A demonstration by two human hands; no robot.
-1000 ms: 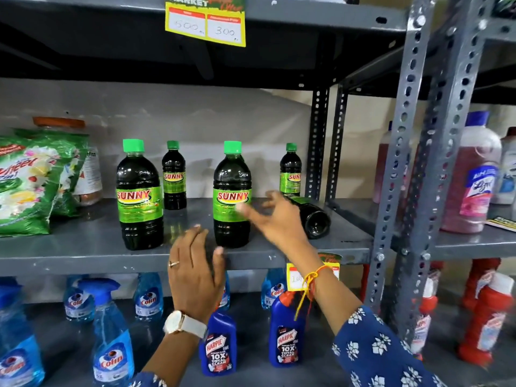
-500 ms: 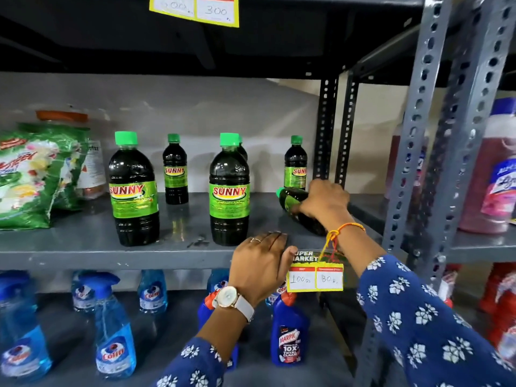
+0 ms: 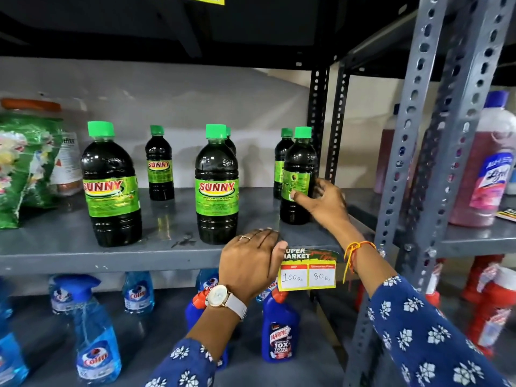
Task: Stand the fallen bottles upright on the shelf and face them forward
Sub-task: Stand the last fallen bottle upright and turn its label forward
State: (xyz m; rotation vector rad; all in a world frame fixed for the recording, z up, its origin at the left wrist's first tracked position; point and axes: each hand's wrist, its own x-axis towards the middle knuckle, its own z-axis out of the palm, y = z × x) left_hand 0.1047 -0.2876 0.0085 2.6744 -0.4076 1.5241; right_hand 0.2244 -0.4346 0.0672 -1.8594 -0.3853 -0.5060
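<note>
A small dark bottle (image 3: 298, 174) with a green cap stands upright at the right end of the grey shelf (image 3: 69, 241), its back label toward me. My right hand (image 3: 324, 202) grips its lower right side, thumb on the label. My left hand (image 3: 251, 255) rests flat on the shelf's front edge, holding nothing. Two large Sunny bottles (image 3: 111, 185) (image 3: 217, 185) stand upright at the front with labels forward. Smaller Sunny bottles stand behind: one (image 3: 159, 163), one (image 3: 280, 160), and one mostly hidden behind the middle large bottle.
A green packet (image 3: 25, 169) and a jar sit at the shelf's left. A yellow price tag (image 3: 307, 276) hangs from the shelf edge. Metal uprights (image 3: 405, 163) stand right of the bottle. Blue spray bottles and Harpic bottles (image 3: 280, 333) fill the lower shelf.
My right hand took hold of the small bottle lying on its side and stood it upright at the shelf's right end. My left hand shifted right along the shelf edge.
</note>
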